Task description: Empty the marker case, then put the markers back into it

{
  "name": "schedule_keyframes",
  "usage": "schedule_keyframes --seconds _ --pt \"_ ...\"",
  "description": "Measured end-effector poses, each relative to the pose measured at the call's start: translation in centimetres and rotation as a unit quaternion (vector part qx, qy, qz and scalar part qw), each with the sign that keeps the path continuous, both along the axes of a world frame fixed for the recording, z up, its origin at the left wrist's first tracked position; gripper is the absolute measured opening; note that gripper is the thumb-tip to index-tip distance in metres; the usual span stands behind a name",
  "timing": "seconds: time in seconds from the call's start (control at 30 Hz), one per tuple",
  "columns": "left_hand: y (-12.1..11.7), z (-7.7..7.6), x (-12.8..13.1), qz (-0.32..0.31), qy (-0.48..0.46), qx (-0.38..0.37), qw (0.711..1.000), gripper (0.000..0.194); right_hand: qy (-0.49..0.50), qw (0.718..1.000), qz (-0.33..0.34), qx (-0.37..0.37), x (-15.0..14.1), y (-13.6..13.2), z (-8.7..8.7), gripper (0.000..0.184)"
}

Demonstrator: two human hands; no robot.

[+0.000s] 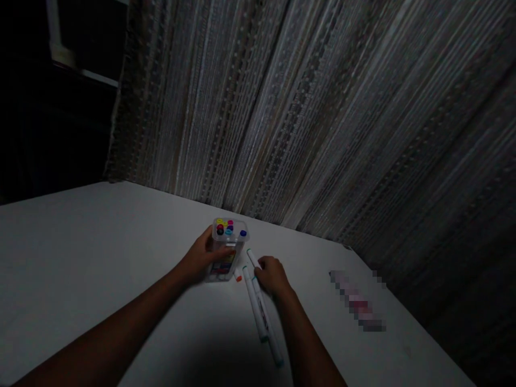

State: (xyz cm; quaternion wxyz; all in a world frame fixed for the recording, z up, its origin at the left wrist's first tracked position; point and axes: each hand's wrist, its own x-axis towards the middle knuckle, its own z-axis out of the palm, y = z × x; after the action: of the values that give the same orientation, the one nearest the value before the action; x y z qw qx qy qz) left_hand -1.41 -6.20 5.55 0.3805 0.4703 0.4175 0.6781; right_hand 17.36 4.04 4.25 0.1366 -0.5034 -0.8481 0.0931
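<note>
My left hand point(201, 257) is wrapped round a clear plastic marker case point(230, 242), which stands upright on the white table. Inside it, several markers show coloured ends: yellow, pink, red, black and blue. To the right of the case, my right hand point(272, 274) is closed, its fingertips on a white marker with a green end point(252, 257). Two more white markers lie side by side below those fingers: a left one point(254, 304) and a right one point(269, 324) with a teal end. A marker with an orange end point(238, 278) lies against the case's base, mostly hidden.
The white table point(100, 247) runs up to a striped, textured curtain point(250, 118) along its back and right. A blurred-out pinkish item point(357, 301) lies on the table at the right. The far left beyond the table is dark.
</note>
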Motion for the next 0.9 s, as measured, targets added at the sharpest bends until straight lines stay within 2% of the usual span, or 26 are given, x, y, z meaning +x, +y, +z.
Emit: schedule_keyframes --seconds 0.27,0.5,0.67,0.9 --pt "0.4 -0.8 -0.4 -0.019 -0.012 -0.012 1.000 0.057 0.118 0.993 0.013 -0.025 0.1 0.7 -0.7 0.025" --pt "0.2 -0.4 -0.3 -0.036 -0.025 -0.013 0.999 0.056 0.273 0.962 0.035 0.000 0.0 0.9 0.0 0.033" --pt "0.2 -0.5 -0.2 -0.049 -0.030 -0.009 0.998 0.054 0.302 0.952 0.037 0.020 0.2 0.7 0.3 0.033" --pt "0.2 -0.6 -0.2 -0.051 -0.033 -0.013 0.998 0.055 0.306 0.952 0.033 0.010 0.0 0.9 -0.1 0.034"
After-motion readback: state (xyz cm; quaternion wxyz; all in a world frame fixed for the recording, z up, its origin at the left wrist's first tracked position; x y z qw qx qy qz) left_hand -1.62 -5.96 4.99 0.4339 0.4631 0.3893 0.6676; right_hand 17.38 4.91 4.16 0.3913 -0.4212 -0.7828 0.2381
